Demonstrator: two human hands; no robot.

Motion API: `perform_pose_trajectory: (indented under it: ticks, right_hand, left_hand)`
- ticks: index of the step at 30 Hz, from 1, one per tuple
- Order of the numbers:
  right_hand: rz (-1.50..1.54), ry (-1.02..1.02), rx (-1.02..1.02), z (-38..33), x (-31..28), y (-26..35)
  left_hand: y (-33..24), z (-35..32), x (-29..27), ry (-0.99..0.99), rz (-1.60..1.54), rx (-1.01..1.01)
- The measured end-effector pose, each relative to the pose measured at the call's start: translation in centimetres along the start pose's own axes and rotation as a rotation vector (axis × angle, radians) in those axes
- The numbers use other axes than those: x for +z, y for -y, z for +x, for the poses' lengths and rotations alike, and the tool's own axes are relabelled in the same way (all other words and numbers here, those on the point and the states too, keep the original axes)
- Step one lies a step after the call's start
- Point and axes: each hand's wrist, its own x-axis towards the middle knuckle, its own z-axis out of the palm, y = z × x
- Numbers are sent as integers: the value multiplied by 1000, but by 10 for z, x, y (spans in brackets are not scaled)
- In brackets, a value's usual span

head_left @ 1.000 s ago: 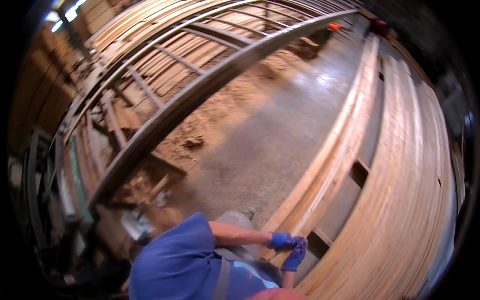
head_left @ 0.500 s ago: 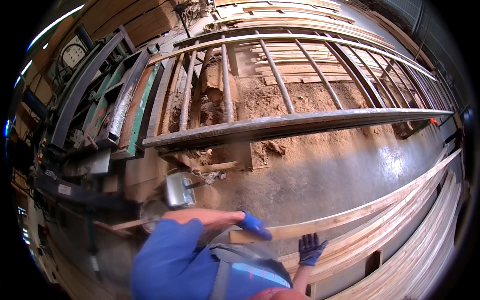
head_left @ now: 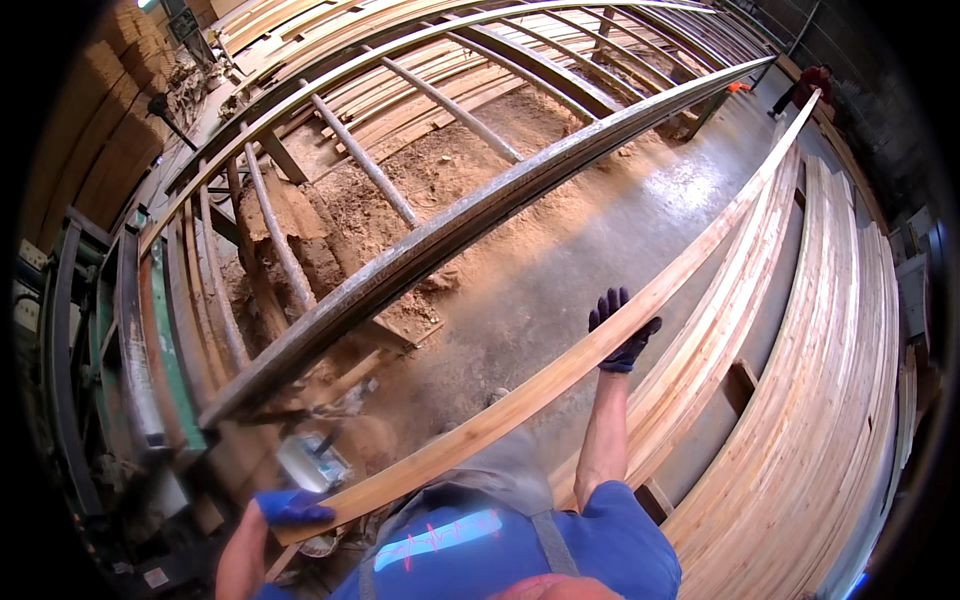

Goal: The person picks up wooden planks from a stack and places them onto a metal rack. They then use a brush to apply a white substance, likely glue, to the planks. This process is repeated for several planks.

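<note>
A long, light wooden plank (head_left: 480, 418) runs slantwise from my waist to the far upper right. My left hand (head_left: 292, 507), in a blue glove, is closed on its near end. Further along, my right hand (head_left: 625, 330), gloved dark with a blue cuff, holds the plank from beneath. Its fingers come up past the far edge and the thumb shows at the near edge; the palm is hidden under the wood. At the far end another person (head_left: 806, 88) in dark red stands at the plank, their grip too small to make out.
Alongside on the left runs a metal roller frame (head_left: 440, 235) with sawdust (head_left: 440, 160) beneath it. Stacked long boards (head_left: 800, 400) lie to the right. Green machinery (head_left: 175, 350) stands at the left, and a metal scoop-like object (head_left: 312, 462) lies on the floor.
The plank has been lifted off the stack and now crosses in front of me. My left hand moved left to its end, and my right hand went from open to holding it. My view turned right.
</note>
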Motion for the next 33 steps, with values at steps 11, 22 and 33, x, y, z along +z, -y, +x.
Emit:
perform_pose_trajectory:
  ticks: [11,22,33]
  right_hand:
    - [-121,-448,90,78,116,-149]
    - [-246,-524,144,221,156,-294]
    - [-517,-296,566,210,148,-461]
  left_hand:
    - [-138,14,-44,-1091,650,443]
    - [-146,54,-226,-1511,905,561]
    - [11,-3,-337,-1362,681,324]
